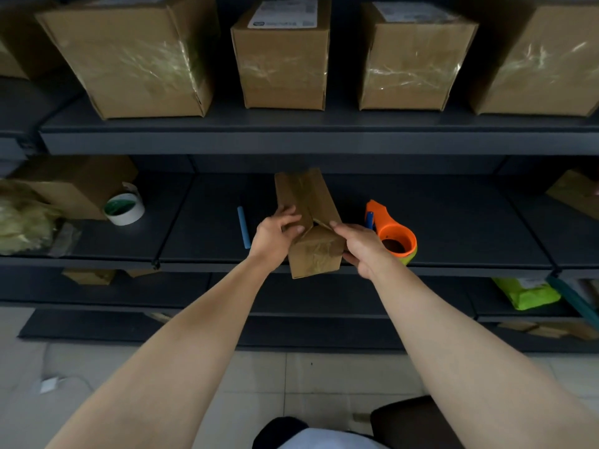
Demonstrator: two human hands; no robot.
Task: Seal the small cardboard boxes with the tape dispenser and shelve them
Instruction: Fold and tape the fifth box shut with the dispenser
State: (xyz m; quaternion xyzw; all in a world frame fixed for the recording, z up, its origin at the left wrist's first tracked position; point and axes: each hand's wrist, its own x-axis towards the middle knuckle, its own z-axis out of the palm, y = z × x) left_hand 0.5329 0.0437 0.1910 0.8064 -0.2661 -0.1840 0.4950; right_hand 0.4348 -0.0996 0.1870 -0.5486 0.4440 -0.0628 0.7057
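Clutter sits at the far left of the middle shelf (453, 222): a pale straw-like bundle (22, 222), a brown box behind it, and a tape roll (124, 207) with a green core. Right of that lies a short blue stick (243, 226), pointing away from the person.

The left hand (275, 234) comes next, curled around the left side of the box (311, 222), fingers bent over the top flap and thumb lower on the side wall. It is closed on the cardboard, not flat. The box rests on the middle shelf at the centre, its near end jutting past the shelf edge. Its long axis runs away from the person, tilted a little left at the far end, so the top seam runs almost straight out between the two hands. The flaps at the near end look slightly parted, and old tape shines on the front face.

The right hand (359, 247) grips the box's right near corner, thumb on the top flap by the seam, fingers wrapped under the side. Both hands are equally close to the box.

Just beside the right hand stands the orange dispenser (393, 234), near the wrist. I judge the right hand the natural one to fetch it, while the left keeps the flaps down, then draw tape along the seam.
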